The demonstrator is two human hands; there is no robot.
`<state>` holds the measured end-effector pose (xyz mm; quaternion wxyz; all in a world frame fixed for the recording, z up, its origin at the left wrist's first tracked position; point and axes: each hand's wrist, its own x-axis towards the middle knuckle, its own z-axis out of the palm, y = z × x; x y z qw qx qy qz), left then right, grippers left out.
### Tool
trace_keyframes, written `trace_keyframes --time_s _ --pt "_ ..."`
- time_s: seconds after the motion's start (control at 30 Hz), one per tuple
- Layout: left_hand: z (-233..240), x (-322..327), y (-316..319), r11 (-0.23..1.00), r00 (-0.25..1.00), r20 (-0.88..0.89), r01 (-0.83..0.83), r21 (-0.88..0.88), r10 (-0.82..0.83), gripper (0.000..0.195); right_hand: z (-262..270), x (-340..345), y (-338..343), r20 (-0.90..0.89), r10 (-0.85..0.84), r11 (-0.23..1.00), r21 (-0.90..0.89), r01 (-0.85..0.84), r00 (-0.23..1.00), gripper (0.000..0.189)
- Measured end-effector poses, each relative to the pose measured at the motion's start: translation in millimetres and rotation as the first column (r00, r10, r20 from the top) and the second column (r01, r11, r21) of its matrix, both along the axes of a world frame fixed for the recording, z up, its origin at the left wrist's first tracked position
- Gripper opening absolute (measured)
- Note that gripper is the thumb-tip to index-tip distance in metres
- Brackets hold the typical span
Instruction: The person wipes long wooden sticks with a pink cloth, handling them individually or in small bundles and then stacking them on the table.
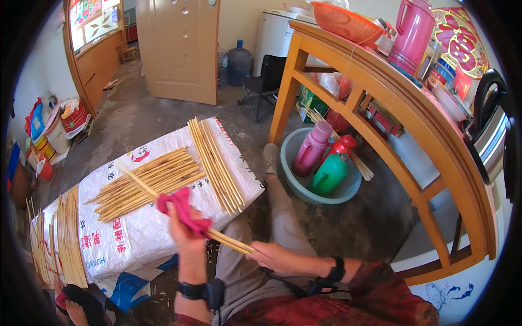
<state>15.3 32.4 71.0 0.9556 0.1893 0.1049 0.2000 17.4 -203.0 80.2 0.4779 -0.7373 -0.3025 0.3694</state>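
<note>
My left hand (pixel 184 229) is wrapped around a crimson cloth (pixel 181 210), which is folded about thin peeled wooden sticks (pixel 230 241). Behind the cloth, my right hand (pixel 271 257) grips the near ends of these sticks. Their far part (pixel 136 179) sticks out beyond the cloth and looks blurred; the exact number in my grip cannot be made out. Just past my left hand, a row of similar sticks (pixel 151 179) lies on a white woven plastic sack (pixel 140 232). Another bundle of sticks (pixel 216 165) rests crosswise to that row, towards the sack's far right end.
Further sticks (pixel 68 234) lie at the sack's left end, near another person's hand (pixel 75 311). Right of my leg, a blue-grey basin (pixel 287 171) holds pink, red and green thermos flasks. A wooden table (pixel 381 98) stands on the right. Behind are a folding chair (pixel 271 77) and a door (pixel 179 49).
</note>
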Motion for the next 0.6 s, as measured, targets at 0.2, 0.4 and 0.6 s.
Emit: trace_keyframes --time_s 0.2,0.4,0.6 --pt "8.7 4.3 68.7 0.959 0.958 0.036 -0.283 -0.023 0.284 0.033 3.6 -25.2 -62.3 -0.316 0.016 1.0 -0.019 -0.023 0.949 0.025" --pt "10.8 7.3 -71.1 0.996 0.997 -0.077 0.036 0.078 -0.03 0.031 -1.2 4.2 -12.4 -0.467 0.01 0.925 0.34 0.169 0.884 0.032" --pt "-1.5 0.8 -56.4 0.982 0.977 -0.175 0.145 0.123 -0.122 0.035 -2.4 11.4 7.7 -0.454 -0.032 0.954 0.252 0.163 0.89 0.028"
